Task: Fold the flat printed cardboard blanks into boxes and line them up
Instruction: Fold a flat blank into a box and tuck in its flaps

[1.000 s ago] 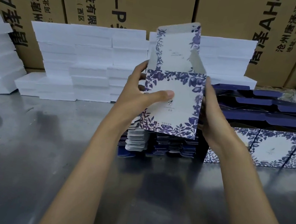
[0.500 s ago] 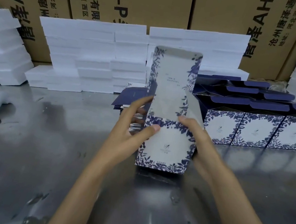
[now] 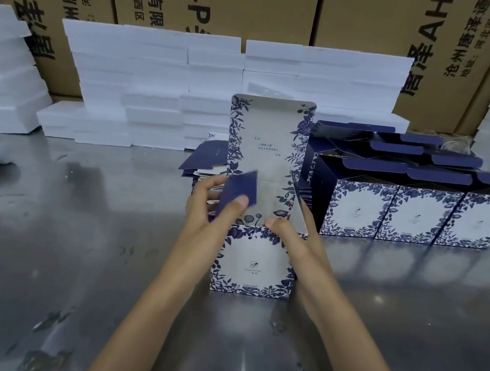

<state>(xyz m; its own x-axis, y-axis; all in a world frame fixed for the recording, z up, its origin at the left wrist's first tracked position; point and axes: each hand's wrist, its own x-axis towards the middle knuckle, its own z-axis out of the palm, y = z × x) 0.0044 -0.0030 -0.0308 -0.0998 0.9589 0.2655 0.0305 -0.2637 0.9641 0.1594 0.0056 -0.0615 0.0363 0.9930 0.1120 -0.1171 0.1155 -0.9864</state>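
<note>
- Fingers of the left hand pinch a navy side flap, likely to tuck it; the right hand grips the standing box, steadying it on the steel table.
- Finished boxes stand in a row behind on the right, beside the flat blanks.

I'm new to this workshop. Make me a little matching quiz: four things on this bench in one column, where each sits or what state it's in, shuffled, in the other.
Things:
1. half-folded box
2. dark blue side flap
3. finished boxes
4. white foam slabs

Places or states:
A. stacked at the back against brown cartons
B. standing in a row at the right, lids open
C. pinched by the left hand
D. upright in the middle, tall lid up, right hand at its rim

Pairs: 1-D, 2-C, 3-B, 4-A
</note>
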